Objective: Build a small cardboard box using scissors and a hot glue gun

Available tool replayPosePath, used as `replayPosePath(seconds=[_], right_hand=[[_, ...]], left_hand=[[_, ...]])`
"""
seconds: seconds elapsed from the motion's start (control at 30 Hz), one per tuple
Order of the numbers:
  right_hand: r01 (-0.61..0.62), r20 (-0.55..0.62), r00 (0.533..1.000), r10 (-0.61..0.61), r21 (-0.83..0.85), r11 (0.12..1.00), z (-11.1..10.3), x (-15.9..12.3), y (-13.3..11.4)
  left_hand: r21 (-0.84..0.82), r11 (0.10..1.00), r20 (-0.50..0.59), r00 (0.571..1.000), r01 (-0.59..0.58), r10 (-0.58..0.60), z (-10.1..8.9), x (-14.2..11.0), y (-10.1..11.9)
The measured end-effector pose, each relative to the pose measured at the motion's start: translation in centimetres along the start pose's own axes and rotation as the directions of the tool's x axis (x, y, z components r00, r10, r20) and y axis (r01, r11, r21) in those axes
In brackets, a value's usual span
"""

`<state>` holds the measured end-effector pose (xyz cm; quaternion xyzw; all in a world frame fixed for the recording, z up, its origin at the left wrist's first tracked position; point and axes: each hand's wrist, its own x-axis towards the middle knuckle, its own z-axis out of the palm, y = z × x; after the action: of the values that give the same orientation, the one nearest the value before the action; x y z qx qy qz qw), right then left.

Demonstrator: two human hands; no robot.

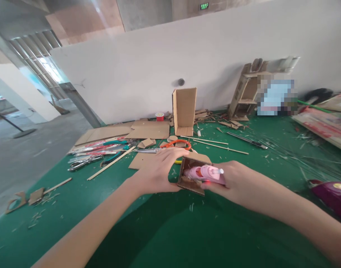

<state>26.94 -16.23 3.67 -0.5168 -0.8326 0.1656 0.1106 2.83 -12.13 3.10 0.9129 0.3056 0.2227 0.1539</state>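
My left hand (158,169) is closed around the left side of a small open cardboard box (195,162), thumb at its lower edge and fingers along the top. In my right hand (229,178) is a pink hot glue gun (206,172), with a clear glue stick poking out of its back end. The gun's front reaches into the box, so its nozzle is hidden. A small red light glows on the gun near my fingers. Just behind my left hand lie orange-handled scissors (178,144) on the green table (170,234).
An upright cardboard piece (185,111) stands near the white wall. Flat cardboard sheets (114,132), pliers (86,162) and thin wooden sticks (111,163) lie left. A utility knife (247,140), a cardboard structure (243,93) and a purple object (331,197) are right.
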Motion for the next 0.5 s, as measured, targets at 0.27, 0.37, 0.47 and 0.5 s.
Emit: replayPosePath(seconds=[0.27,0.37,0.47,0.5], right_hand=[[-0.036,-0.021,0.999,0.038,0.079,0.996,0.22,-0.55,0.05],[-0.04,-0.017,0.999,0.042,0.095,0.995,0.34,-0.32,0.28],[-0.018,0.011,1.0,0.018,0.058,0.998,0.29,0.07,0.52],[-0.013,0.022,1.0,0.012,0.041,0.999,0.27,0.18,0.58]], left_hand=[[-0.001,0.999,0.031,0.998,0.053,-0.053,-0.22,-0.11,-0.39],[-0.002,0.999,0.026,0.999,0.047,-0.047,-0.07,-0.09,-0.39],[0.0,0.999,0.037,0.998,0.045,-0.045,-0.09,-0.05,-0.15],[0.005,0.999,0.041,0.998,0.039,-0.04,-0.13,-0.03,-0.06]])
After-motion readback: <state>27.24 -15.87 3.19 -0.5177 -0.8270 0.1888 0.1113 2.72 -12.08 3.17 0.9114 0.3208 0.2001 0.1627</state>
